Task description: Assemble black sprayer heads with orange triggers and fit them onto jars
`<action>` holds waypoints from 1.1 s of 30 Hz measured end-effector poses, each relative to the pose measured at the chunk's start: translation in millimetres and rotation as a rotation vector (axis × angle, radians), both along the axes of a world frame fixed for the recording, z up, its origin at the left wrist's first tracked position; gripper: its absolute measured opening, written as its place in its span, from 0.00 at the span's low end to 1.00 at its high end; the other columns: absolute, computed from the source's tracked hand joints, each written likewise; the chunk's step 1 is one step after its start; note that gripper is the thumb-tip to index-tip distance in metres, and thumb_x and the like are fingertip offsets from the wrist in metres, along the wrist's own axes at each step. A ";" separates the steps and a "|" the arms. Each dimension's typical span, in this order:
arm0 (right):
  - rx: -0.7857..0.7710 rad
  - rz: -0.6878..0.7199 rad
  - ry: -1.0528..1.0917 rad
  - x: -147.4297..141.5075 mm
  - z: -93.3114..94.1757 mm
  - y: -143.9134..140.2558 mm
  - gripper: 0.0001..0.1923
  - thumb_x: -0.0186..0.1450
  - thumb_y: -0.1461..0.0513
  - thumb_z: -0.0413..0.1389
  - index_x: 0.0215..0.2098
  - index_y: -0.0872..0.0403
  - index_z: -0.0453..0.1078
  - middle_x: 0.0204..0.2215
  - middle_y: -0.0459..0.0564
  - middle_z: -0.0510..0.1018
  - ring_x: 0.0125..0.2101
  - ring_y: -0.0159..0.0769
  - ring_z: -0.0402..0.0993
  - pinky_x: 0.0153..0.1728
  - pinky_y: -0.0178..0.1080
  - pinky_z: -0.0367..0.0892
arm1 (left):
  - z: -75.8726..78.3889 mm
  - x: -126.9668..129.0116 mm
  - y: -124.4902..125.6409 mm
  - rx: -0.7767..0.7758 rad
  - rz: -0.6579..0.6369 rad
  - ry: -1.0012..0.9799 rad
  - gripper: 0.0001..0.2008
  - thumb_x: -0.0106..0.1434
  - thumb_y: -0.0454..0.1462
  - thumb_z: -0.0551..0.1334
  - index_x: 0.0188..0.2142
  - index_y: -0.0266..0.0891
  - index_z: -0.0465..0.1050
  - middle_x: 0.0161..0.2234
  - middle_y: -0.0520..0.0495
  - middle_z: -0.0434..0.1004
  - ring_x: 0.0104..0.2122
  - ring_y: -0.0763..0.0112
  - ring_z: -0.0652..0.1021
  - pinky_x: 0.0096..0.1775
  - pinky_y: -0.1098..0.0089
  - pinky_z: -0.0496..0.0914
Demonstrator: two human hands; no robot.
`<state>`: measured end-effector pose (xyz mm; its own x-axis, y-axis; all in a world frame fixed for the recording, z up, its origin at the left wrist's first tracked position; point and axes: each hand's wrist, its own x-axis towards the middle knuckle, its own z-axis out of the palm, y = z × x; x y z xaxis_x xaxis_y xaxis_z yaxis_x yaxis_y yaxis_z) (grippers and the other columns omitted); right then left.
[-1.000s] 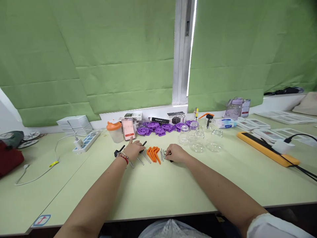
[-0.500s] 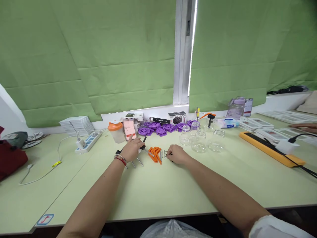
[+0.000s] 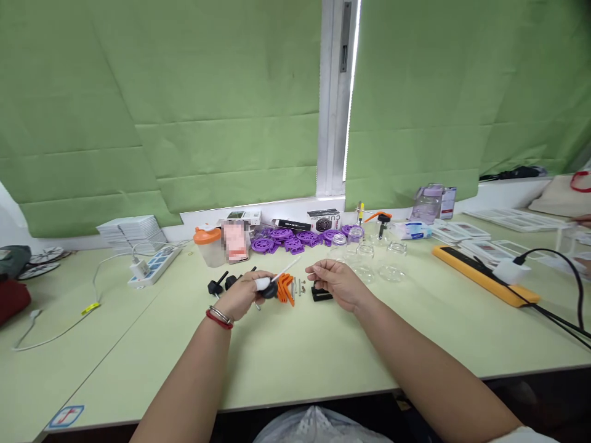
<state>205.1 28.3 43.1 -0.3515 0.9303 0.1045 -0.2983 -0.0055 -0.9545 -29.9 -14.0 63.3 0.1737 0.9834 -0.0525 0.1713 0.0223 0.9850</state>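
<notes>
My left hand (image 3: 240, 299) is closed around a black part with a metal rod (image 3: 268, 290); the rod slants up and to the right. Something white covers my left thumb. To the right, the fingertips of my right hand (image 3: 339, 284) are pinched together near the rod's end, on something too small to make out. A black slotted piece (image 3: 322, 295) lies under my right hand. Between the hands are orange angled levers (image 3: 287, 290) and several metal screws (image 3: 298, 287). Left of them rest more black rod parts (image 3: 217, 287), partly hidden by my left hand.
Purple plastic wheels (image 3: 293, 240) lie along the back, with clear glass cups (image 3: 391, 271) to their right. A shaker bottle (image 3: 210, 246) and a phone (image 3: 236, 241) stand at back left. A yellow power strip (image 3: 482, 277) lies right. Another person's hand (image 3: 582, 219) shows at the far right.
My left hand has picked up a black rod part, whose rod now points up and right. My right hand has risen from beside the screws, uncovering the black slotted piece. The view has shifted slightly.
</notes>
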 end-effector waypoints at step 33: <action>-0.218 -0.019 0.000 3.1 -56.6 -4.8 0.14 0.48 0.61 0.66 0.28 0.57 0.69 0.19 0.42 0.72 0.18 0.23 0.65 0.20 0.29 0.62 | -50.3 6.5 0.7 -0.207 -0.232 0.005 0.12 0.55 0.43 0.61 0.32 0.36 0.66 0.25 0.54 0.66 0.14 0.82 0.64 0.15 0.77 0.58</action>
<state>208.1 23.5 -13.4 -0.3341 0.9372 -0.1000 -0.3002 -0.2064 -0.9313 -23.4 -13.2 13.0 0.3912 0.8860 -0.2490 0.1997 0.1824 0.9627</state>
